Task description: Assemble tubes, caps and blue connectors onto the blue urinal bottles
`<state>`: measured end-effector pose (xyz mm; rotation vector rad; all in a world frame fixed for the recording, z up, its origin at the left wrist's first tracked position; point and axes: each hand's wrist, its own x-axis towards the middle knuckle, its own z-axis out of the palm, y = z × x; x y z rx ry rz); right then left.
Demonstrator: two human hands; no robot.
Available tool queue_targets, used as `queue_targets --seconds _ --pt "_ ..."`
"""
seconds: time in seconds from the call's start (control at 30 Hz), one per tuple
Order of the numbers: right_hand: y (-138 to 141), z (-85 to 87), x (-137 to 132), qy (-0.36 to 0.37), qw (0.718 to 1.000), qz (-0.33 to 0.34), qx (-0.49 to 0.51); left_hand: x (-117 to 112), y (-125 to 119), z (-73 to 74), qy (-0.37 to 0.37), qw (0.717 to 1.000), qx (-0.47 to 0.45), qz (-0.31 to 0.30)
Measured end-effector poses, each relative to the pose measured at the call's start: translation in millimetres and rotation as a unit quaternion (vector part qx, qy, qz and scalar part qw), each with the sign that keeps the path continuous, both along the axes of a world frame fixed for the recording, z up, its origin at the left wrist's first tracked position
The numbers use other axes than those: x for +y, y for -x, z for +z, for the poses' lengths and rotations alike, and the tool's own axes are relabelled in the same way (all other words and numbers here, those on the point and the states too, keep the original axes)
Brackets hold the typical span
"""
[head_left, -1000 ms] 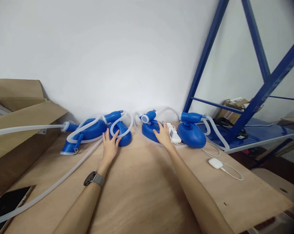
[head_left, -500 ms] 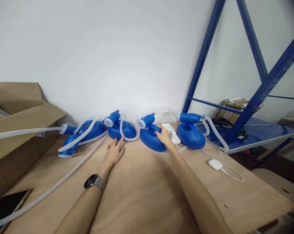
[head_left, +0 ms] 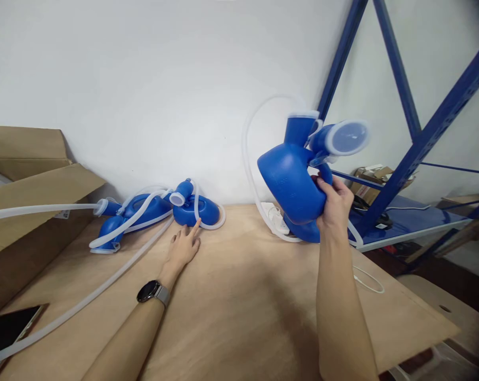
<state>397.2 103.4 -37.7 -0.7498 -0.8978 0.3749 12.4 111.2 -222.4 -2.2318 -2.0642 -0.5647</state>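
My right hand [head_left: 334,198] is closed round the handle of a blue plastic urinal bottle [head_left: 289,177], lifted and tilted above the table. Its wide funnel end [head_left: 348,138] faces me, and a clear hose [head_left: 248,153] loops from it down to the table. Partly hidden behind it sits another blue bottle [head_left: 305,230]. Over on the left, my left hand [head_left: 185,246] lies low on the table, index finger stretched out to the hose of a third blue bottle [head_left: 208,210]. That bottle rests by the wall, its fingers-side hose coiled beside it.
More blue bottle parts [head_left: 110,230] with clear hoses lie further left, near an open cardboard box [head_left: 37,211]. A phone [head_left: 13,330] is at the left front corner. A white power strip [head_left: 275,217] stands by the wall, and a blue metal shelf [head_left: 406,211] rises at the right.
My right hand has lifted its urinal bottle off the table, moving it up and to the right and tilting it, with the hose trailing. My left hand has stayed nearly in place.
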Motion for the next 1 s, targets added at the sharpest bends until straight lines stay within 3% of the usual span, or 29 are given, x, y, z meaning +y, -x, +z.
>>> queue_targets --seconds 0.1,0.27,0.37,0.43,0.6,0.77,0.9,1.0 --pt "-4 6.7 -10 -0.06 0.996 -0.06 -0.011 1 1 -0.9 0.0 1.0 0.007 -0.007" --pt "-16 14.7 -19 -0.099 0.981 -0.168 0.003 2 3 -1.5 -0.001 1.0 0.016 -0.02" --pt "-27 18.9 -29 -0.134 0.972 -0.191 0.032 2 3 -1.7 -0.005 1.0 0.015 -0.025" --pt "-33 21.0 -37 -0.111 0.976 -0.185 0.029 1 2 -2.1 -0.01 1.0 0.012 -0.027" --pt "-32 18.7 -43 0.038 0.994 -0.099 -0.032 1 2 -1.8 -0.029 0.998 -0.003 -0.05" --pt "9 7.6 -25 0.148 0.974 0.084 -0.147 -1 -4 1.5 -0.054 0.991 -0.022 -0.124" --pt "61 0.5 -18 0.132 0.94 0.172 -0.263 -9 -18 1.4 -0.065 0.98 -0.059 -0.178" --pt "96 -1.9 -27 0.08 0.919 0.203 -0.328 -18 -26 6.9 -0.075 0.976 -0.109 -0.171"
